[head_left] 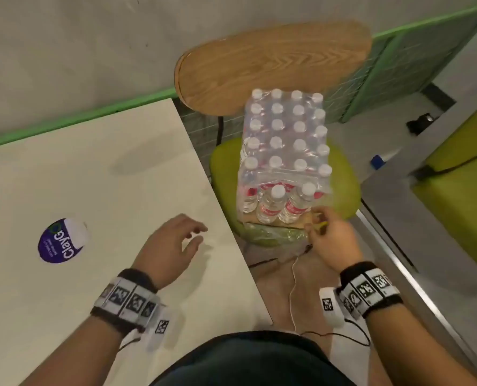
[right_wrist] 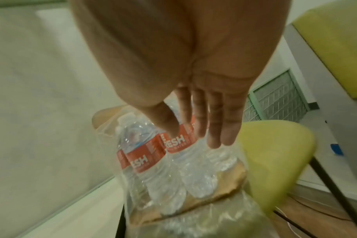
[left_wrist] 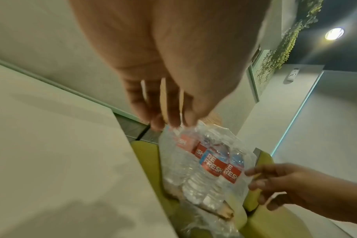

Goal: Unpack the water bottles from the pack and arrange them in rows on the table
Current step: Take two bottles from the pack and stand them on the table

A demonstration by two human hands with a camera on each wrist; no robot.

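Two bottles point(head_left: 284, 203) stood exposed at the near end of the pack point(head_left: 284, 140), where the shrink-wrap had been torn open; the remainder sat upright under intact film, caps up. The pack rested on a green chair seat point(head_left: 343, 185) at centre right of the head view, just beside the table point(head_left: 92, 176), which filled the left half of the frame. No bottle was seen on the table.

The left hand point(head_left: 173, 243) hung over the table's right edge, fingers spread and relaxed, holding nothing. The right hand point(head_left: 333, 235) sat at the pack's near right corner, fingers apart in the wrist view, close to the loose film; whether they touched it could not be determined through blur.

Assessment: each bottle appeared full, so moderately heavy for its size, with thin ribbed walls likely to give under a hard squeeze. The smooth plastic might be slippery. The firmest hold would probably be around the labelled waist or at the neck under the cap. The film was soft and would drag on a bottle being withdrawn; lifting straight up through the torn opening looked advisable. The whole pack was judged too heavy to shift casually.
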